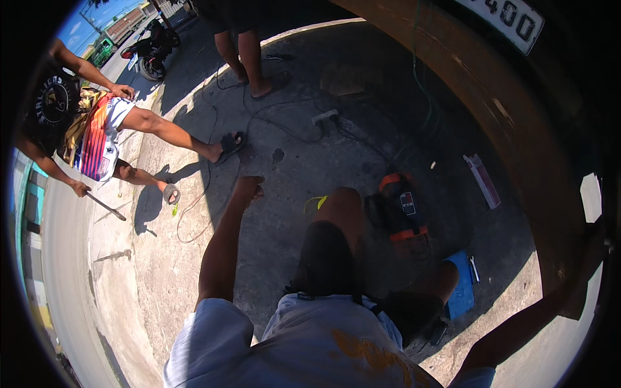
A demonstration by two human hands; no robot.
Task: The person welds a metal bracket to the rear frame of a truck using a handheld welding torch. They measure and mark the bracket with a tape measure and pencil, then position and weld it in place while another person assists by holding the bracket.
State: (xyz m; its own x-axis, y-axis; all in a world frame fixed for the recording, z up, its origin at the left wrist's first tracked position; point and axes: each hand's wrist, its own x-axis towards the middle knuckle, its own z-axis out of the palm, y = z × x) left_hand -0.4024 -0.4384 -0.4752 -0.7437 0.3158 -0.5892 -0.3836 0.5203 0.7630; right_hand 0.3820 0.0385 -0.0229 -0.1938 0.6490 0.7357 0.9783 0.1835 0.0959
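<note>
Left hand (248, 189) half-curled, nothing visible in it; orange-black machine (402, 208) lies to its right. Right hand (592, 249) beside brown beam (546, 171); grip too dark to tell.

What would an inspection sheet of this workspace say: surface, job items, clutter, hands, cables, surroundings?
Surface: concrete pavement, stained, part shaded, part sunlit.
Job items: brown beam beside the right hand; orange-and-black machine on the pavement by the knees.
Clutter: red-and-white long box, blue flat piece, silver wrench, brown flat piece.
Left hand: fingers curled above the pavement; no held object discernible.
Right hand: at the beam's edge, too dark to confirm contact.
Cables: dark cables cross the pavement; a thin reddish cable lies in sunlight.
Surroundings: person with a rod, left; another person's legs, top; parked motorcycle.
</note>
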